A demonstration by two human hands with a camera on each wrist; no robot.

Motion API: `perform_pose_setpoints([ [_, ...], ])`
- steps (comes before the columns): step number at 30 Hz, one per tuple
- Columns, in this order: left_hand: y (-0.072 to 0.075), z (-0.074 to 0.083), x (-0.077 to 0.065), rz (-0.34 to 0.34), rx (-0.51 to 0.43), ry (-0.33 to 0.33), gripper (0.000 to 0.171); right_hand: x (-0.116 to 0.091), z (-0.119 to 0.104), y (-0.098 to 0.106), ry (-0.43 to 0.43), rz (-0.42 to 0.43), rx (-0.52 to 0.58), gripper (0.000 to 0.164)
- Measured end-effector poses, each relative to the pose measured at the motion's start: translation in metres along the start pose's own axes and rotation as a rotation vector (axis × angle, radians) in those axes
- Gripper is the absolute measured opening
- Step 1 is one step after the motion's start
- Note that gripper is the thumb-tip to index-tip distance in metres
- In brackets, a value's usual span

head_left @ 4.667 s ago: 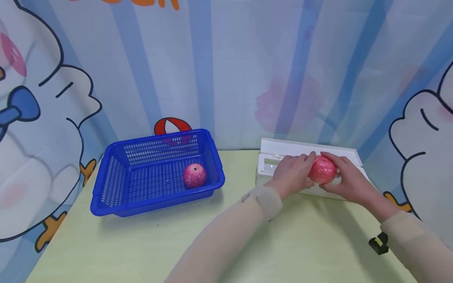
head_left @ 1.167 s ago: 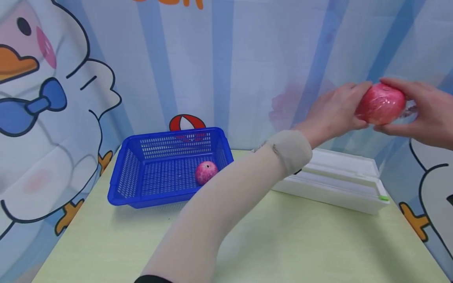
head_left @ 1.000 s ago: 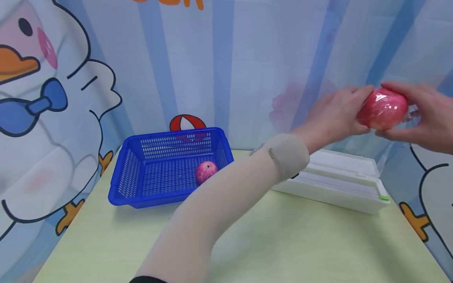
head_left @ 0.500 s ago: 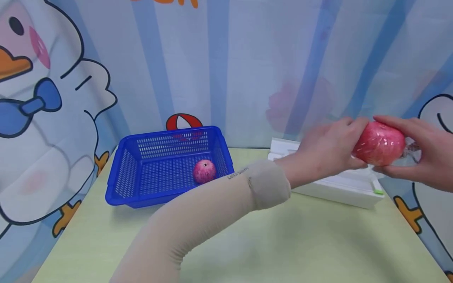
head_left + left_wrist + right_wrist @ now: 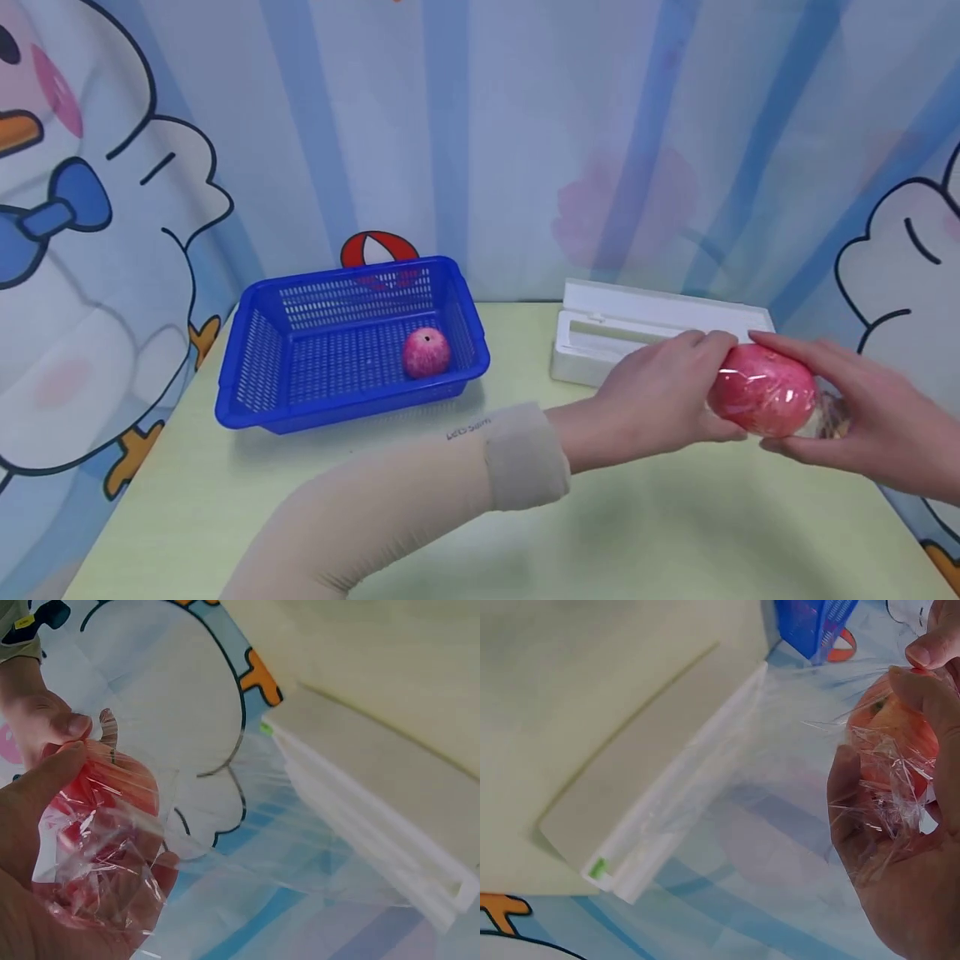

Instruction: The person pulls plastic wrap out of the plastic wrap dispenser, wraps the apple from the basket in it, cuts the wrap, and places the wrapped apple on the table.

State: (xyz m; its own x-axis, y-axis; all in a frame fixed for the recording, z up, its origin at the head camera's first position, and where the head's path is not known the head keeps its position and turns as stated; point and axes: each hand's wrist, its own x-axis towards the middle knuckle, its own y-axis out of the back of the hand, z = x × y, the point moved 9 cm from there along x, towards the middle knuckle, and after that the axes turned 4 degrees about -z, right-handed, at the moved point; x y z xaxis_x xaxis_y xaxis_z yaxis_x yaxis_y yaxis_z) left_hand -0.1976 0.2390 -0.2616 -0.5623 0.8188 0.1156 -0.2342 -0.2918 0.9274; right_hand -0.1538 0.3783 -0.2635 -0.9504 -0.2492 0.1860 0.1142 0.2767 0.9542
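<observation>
A red apple (image 5: 763, 390) wrapped in shiny cling film is held up between my two hands, above the right part of the table. My left hand (image 5: 667, 387) grips its left side, fingertips and thumb curled round it. From the right, my right hand (image 5: 877, 417) pinches it between fingers and thumb, with crumpled film bunched by the palm. A white cling film dispenser (image 5: 588, 367) stands behind the hands with its lid raised, partly hidden by them. In the left wrist view, a sheet of clear film (image 5: 292, 862) stretches from the dispenser to the apple.
At the left of the table stands a blue plastic basket (image 5: 247, 400) with perforated walls. Another apple (image 5: 426, 352) lies in its right part. A curtain (image 5: 510, 167) with cartoon ducks hangs directly behind the pale table (image 5: 187, 517).
Earlier both hands carried the wrapped apple from over the dispenser up to the right. Since then they have lowered it, back left towards the dispenser. The grip on the apple stays.
</observation>
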Motion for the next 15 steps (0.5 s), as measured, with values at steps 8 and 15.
perform_pose_setpoints([
  [8,-0.032,-0.010,-0.019,-0.052,-0.099,-0.022,0.064,-0.019,0.001,-0.041,-0.030,-0.126,0.165,0.105],
  [15,-0.061,-0.022,-0.025,-0.147,-0.136,0.008,0.063,-0.031,0.006,-0.075,-0.080,-0.235,0.301,0.102],
])
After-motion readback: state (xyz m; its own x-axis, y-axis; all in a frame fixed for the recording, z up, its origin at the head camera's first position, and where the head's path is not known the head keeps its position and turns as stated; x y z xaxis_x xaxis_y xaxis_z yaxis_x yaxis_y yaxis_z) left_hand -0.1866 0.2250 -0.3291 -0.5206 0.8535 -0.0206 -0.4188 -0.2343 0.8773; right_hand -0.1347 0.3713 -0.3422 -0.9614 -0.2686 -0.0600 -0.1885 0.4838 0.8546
